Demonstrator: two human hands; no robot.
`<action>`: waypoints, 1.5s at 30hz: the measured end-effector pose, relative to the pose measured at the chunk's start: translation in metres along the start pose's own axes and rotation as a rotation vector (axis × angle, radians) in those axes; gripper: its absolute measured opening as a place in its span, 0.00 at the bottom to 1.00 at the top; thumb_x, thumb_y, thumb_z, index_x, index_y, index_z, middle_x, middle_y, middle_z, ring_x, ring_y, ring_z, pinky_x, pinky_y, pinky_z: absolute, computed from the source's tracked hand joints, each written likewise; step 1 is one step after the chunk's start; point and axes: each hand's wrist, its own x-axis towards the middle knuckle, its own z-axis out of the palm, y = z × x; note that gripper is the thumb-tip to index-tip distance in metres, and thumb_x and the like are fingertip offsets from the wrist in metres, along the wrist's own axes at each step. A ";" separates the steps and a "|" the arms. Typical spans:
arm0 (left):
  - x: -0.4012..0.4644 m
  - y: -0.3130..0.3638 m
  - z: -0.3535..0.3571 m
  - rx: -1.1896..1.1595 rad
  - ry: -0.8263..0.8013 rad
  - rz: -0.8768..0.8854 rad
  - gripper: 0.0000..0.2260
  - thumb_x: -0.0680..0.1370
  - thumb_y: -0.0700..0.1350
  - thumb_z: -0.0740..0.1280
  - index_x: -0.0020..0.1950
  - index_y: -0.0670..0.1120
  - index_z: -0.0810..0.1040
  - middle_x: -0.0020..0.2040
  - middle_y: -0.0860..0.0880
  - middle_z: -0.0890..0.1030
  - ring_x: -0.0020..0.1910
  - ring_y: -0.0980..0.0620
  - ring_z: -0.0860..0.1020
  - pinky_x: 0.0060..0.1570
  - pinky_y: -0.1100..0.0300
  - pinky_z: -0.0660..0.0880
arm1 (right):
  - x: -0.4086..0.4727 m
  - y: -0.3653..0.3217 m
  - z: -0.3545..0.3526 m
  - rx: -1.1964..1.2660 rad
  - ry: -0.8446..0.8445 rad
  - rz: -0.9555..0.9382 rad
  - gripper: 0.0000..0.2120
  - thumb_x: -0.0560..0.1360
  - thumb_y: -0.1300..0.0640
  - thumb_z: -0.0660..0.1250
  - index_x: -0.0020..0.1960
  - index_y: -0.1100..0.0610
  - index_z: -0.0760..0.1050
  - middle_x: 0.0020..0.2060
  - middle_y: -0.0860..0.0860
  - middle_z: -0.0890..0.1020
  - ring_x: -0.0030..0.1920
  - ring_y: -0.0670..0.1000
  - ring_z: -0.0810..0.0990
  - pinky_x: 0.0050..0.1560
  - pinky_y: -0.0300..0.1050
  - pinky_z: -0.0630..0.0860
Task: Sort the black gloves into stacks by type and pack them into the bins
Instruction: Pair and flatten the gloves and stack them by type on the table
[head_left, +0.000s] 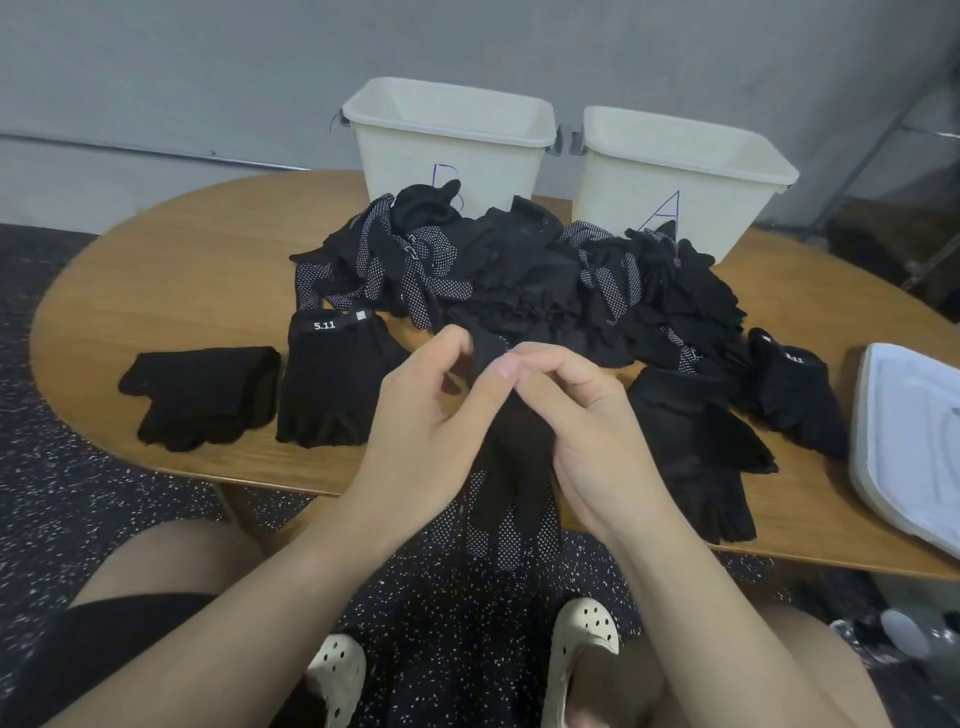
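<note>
Black dotted glove (511, 499) pinched between both my hands at frame centre, cuff up, fingers hanging past the near table edge. Left hand (431, 415) has thumb and fingers curled on the cuff; right hand (587, 431) grips the glove body from the right side. Left of my hands: a 5.11-labelled glove stack (332, 384), and further left a plain knit stack (202, 395), both flat on the wooden table (171, 249). Right of my hands: another dark glove stack (696, 441), with a second 5.11 glove (800, 395) beyond it. Unsorted pile (519, 270) sits mid-table behind my hands. Upper centre: bin B (452, 135), partly hidden by the pile; bin A (680, 171) beside it, upper right. White lid (914, 441) at right edge.
</note>
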 end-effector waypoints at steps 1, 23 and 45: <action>0.001 -0.001 -0.001 -0.009 -0.008 -0.005 0.17 0.84 0.49 0.66 0.41 0.41 0.68 0.34 0.49 0.68 0.36 0.58 0.66 0.36 0.59 0.66 | 0.000 0.001 -0.001 -0.028 0.018 -0.012 0.06 0.77 0.57 0.71 0.46 0.57 0.85 0.53 0.54 0.84 0.57 0.52 0.81 0.64 0.52 0.75; -0.003 0.007 -0.035 -0.445 0.057 -0.369 0.06 0.79 0.39 0.71 0.51 0.36 0.82 0.46 0.37 0.86 0.45 0.46 0.85 0.46 0.53 0.82 | -0.021 -0.032 -0.008 0.066 -0.265 0.209 0.05 0.76 0.60 0.69 0.51 0.58 0.77 0.39 0.54 0.84 0.40 0.51 0.82 0.40 0.47 0.82; 0.010 -0.023 -0.027 0.150 -0.102 -0.372 0.08 0.79 0.46 0.73 0.44 0.43 0.84 0.37 0.50 0.87 0.42 0.48 0.86 0.53 0.48 0.81 | 0.003 0.002 -0.041 -0.576 -0.012 0.129 0.05 0.78 0.56 0.72 0.45 0.50 0.79 0.31 0.47 0.83 0.31 0.41 0.76 0.41 0.41 0.71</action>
